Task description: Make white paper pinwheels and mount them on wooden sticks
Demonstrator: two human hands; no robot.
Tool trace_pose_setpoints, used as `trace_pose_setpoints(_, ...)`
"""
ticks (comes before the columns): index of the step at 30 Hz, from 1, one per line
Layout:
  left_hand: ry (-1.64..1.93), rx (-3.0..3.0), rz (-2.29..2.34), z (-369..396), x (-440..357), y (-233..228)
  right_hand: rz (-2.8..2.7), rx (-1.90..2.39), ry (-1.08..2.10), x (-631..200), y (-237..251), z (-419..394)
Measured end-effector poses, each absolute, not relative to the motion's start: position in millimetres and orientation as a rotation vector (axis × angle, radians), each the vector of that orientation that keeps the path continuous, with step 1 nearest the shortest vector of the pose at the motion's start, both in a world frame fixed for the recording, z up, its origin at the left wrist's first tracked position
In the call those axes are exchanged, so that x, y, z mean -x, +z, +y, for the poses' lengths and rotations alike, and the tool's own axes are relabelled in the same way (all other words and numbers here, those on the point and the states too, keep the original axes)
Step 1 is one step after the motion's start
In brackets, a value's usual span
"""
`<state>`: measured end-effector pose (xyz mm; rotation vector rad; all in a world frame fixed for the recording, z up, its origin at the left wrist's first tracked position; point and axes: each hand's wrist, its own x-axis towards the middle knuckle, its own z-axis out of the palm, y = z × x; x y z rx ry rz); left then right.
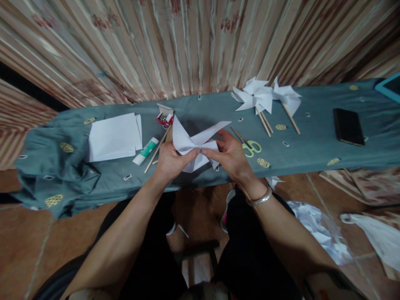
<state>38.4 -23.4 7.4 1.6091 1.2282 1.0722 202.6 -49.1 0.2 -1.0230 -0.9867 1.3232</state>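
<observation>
Scissors right, sticks left

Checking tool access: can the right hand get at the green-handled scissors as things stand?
Probably yes. The scissors lie uncovered on the cloth just beyond the right hand, nothing between them. But its fingers are busy on the folded white paper, also held by the left hand.

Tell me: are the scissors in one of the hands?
No, the scissors lie on the table cloth beside the right hand, which holds folded white paper.

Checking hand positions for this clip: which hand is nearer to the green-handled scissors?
Right. The right hand holds the folded white paper just beside the scissors, nearly touching them. The left hand grips the paper's other side, farther off.
</observation>
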Motion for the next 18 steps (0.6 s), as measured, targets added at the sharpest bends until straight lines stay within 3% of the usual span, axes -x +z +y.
trace_pose_setpoints(18, 1.096, -1.664, 1.221, -22.5, -37.7, -2.1, -0.973, 1.023, 1.262, -199.6, -7.0, -46.1)
